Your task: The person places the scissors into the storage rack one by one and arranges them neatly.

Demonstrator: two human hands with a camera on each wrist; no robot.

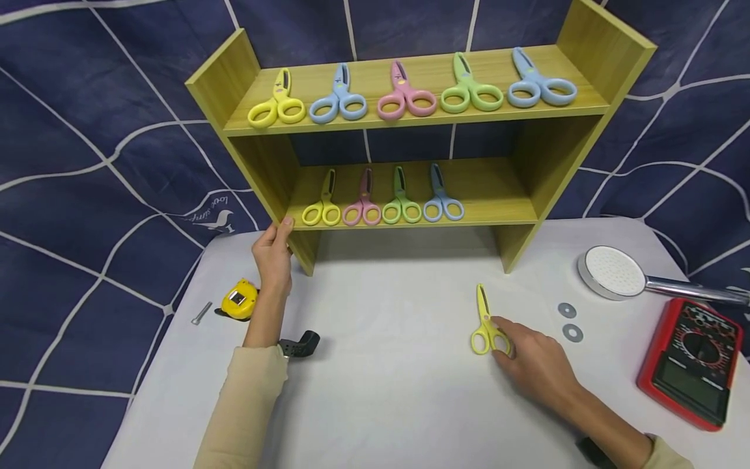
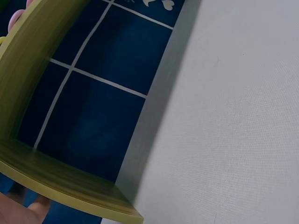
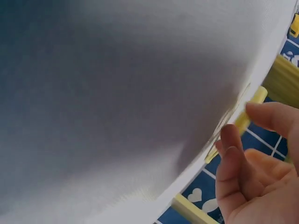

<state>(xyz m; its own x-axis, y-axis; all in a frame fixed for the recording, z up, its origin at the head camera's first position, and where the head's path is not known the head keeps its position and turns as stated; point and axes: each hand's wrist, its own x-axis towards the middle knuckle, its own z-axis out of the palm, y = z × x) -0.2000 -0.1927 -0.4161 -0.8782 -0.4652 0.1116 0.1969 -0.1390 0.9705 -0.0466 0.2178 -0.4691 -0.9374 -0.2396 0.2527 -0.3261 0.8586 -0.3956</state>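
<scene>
On the white tabletop, a pair of yellow scissors [image 1: 482, 303] lies with its blades pointing away from me. My right hand [image 1: 536, 361] has thumb and fingers at its right handle loop, pinching it. The right wrist view shows the curled fingers [image 3: 229, 175] beside the yellow handle. My left hand [image 1: 274, 257] holds the lower left side of a two-tier wooden shelf [image 1: 495, 192]; in the left wrist view some fingers [image 2: 39, 207] lie against the outside of that panel. Yellow, blue, pink and green scissors [image 1: 467, 85] line the upper tier, and several more scissors [image 1: 401, 195] stand below.
Left of my left arm are a yellow tape measure [image 1: 239, 299] and a bolt [image 1: 202, 313]. To the right lie two washers [image 1: 572, 333], a shower head [image 1: 615, 272] and a red multimeter [image 1: 691, 365]. A dark blue patterned cloth [image 1: 117, 195] hangs behind.
</scene>
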